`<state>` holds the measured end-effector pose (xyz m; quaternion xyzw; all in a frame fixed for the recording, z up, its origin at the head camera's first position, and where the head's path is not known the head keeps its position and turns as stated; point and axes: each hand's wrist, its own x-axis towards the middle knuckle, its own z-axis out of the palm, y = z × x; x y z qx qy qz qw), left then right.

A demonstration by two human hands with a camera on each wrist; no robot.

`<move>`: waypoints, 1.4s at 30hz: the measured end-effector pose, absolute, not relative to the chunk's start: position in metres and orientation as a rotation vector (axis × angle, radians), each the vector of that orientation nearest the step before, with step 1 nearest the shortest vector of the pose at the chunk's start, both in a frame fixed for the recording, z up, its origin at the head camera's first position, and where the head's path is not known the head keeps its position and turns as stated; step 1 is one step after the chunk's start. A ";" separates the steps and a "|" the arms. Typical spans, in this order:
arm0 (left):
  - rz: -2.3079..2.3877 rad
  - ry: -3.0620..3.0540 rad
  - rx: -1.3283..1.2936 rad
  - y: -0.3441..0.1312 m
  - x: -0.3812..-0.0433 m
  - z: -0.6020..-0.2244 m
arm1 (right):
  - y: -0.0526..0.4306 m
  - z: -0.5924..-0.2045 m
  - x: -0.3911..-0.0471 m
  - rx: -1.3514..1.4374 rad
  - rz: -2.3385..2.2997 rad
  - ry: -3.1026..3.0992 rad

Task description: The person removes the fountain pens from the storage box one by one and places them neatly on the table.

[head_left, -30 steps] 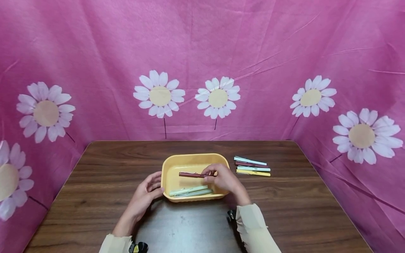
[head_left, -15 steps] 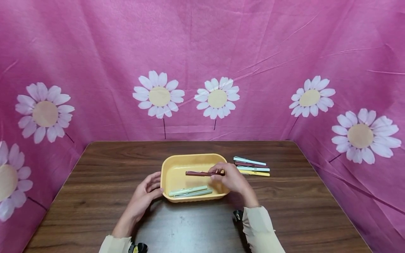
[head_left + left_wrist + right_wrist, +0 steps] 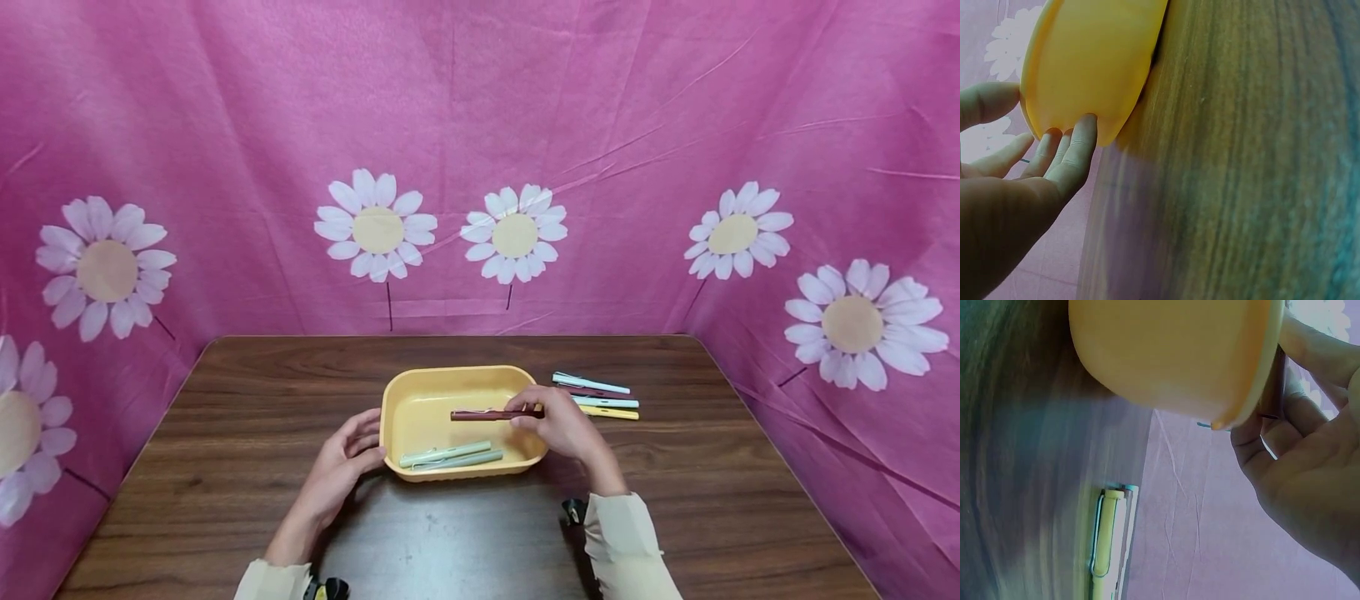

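A yellow plastic basin (image 3: 397,392) stands mid-table. Two pale green pens lie along its near side, a lighter pen (image 3: 442,454) and a greyer pen (image 3: 468,459). With thumb and fingers my right hand (image 3: 564,425) pinches a dark red pen (image 3: 483,415), held level above the basin's right half; the basin's wall hides part of this pen in the right wrist view. My left hand (image 3: 341,467) touches the basin's left end. Its extended fingers (image 3: 1079,150) rest against the outer wall, and the thumb lies at the rim in the left wrist view.
Right of the basin lies a row of pens: a white pen (image 3: 592,382), a dark red one, a pale mint pen (image 3: 611,402) and a yellow pen (image 3: 611,412). They rest on the brown wooden table (image 3: 712,500). A pink flowered cloth (image 3: 637,125) hangs behind.
My right hand has moved to the right with the dark red pen, toward the basin's right rim. The left hand and the basin have stayed nearly in place.
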<state>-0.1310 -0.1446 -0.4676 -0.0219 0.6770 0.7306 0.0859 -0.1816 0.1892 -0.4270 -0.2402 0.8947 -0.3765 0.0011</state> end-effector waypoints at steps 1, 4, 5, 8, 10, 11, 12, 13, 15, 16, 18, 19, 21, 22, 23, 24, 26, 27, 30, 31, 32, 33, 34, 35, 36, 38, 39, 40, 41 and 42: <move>2.177 2.019 -0.066 -0.145 -0.131 -0.468 | 0.190 -0.427 -0.181 -0.751 -1.187 2.810; 2.179 2.010 -0.069 -0.144 -0.131 -0.469 | 0.194 -0.426 -0.181 -0.738 -1.209 2.809; 2.181 2.009 -0.070 -0.144 -0.131 -0.469 | 0.195 -0.425 -0.181 -0.734 -1.217 2.808; 2.188 2.007 -0.069 -0.144 -0.131 -0.469 | 0.200 -0.424 -0.181 -0.724 -1.228 2.806; 2.191 2.007 -0.064 -0.144 -0.131 -0.470 | 0.203 -0.424 -0.181 -0.728 -1.221 2.804; 2.192 2.007 -0.062 -0.144 -0.131 -0.470 | 0.205 -0.423 -0.181 -0.732 -1.221 2.801; 2.192 2.008 -0.059 -0.144 -0.131 -0.470 | 0.207 -0.424 -0.181 -0.735 -1.220 2.801; 2.193 2.008 -0.058 -0.144 -0.131 -0.470 | 0.209 -0.424 -0.181 -0.740 -1.217 2.802; 2.197 2.006 -0.058 -0.144 -0.131 -0.470 | 0.213 -0.425 -0.181 -0.750 -1.215 2.810; 2.197 2.006 -0.058 -0.144 -0.131 -0.470 | 0.214 -0.426 -0.181 -0.750 -1.216 2.816; 2.200 2.004 -0.059 -0.144 -0.131 -0.470 | 0.217 -0.428 -0.181 -0.752 -1.216 2.824; 2.202 2.003 -0.059 -0.144 -0.131 -0.470 | 0.218 -0.429 -0.181 -0.754 -1.216 2.826; 2.201 2.002 -0.060 -0.144 -0.131 -0.470 | 0.220 -0.431 -0.181 -0.746 -1.217 2.822; 2.200 2.002 -0.060 -0.144 -0.131 -0.470 | 0.221 -0.432 -0.181 -0.738 -1.218 2.820; 2.199 2.002 -0.061 -0.144 -0.131 -0.470 | 0.222 -0.433 -0.181 -0.731 -1.220 2.816; 2.197 2.003 -0.063 -0.144 -0.131 -0.469 | 0.223 -0.433 -0.181 -0.726 -1.222 2.814; 2.192 2.005 -0.064 -0.144 -0.131 -0.469 | 0.225 -0.434 -0.181 -0.710 -1.219 2.817; 2.189 2.007 -0.064 -0.144 -0.131 -0.468 | 0.226 -0.435 -0.181 -0.712 -1.215 2.819; 2.177 2.019 -0.069 -0.144 -0.131 -0.467 | 0.231 -0.435 -0.180 -0.742 -1.200 2.819; 2.172 2.025 -0.071 -0.144 -0.131 -0.467 | 0.233 -0.436 -0.180 -0.748 -1.188 2.822; 2.167 2.030 -0.074 -0.144 -0.130 -0.466 | 0.235 -0.436 -0.180 -0.755 -1.174 2.826; 2.162 2.033 -0.073 -0.144 -0.130 -0.466 | 0.237 -0.436 -0.180 -0.752 -1.174 2.823; 2.158 2.035 -0.076 -0.145 -0.130 -0.466 | 0.238 -0.437 -0.180 -0.749 -1.167 2.825; 2.156 2.036 -0.078 -0.145 -0.129 -0.466 | 0.239 -0.437 -0.180 -0.743 -1.162 2.828; 2.156 2.036 -0.078 -0.145 -0.129 -0.466 | 0.240 -0.438 -0.180 -0.741 -1.162 2.833; 2.159 2.034 -0.077 -0.145 -0.129 -0.466 | 0.243 -0.437 -0.179 -0.727 -1.165 2.843; 2.163 2.030 -0.076 -0.145 -0.129 -0.467 | 0.244 -0.437 -0.179 -0.720 -1.169 2.848; 2.168 2.029 -0.076 -0.145 -0.129 -0.467 | 0.245 -0.437 -0.179 -0.717 -1.164 2.855; 2.171 2.028 -0.074 -0.145 -0.129 -0.467 | 0.247 -0.436 -0.179 -0.710 -1.166 2.860; 2.175 2.026 -0.071 -0.145 -0.129 -0.467 | 0.248 -0.435 -0.179 -0.707 -1.163 2.867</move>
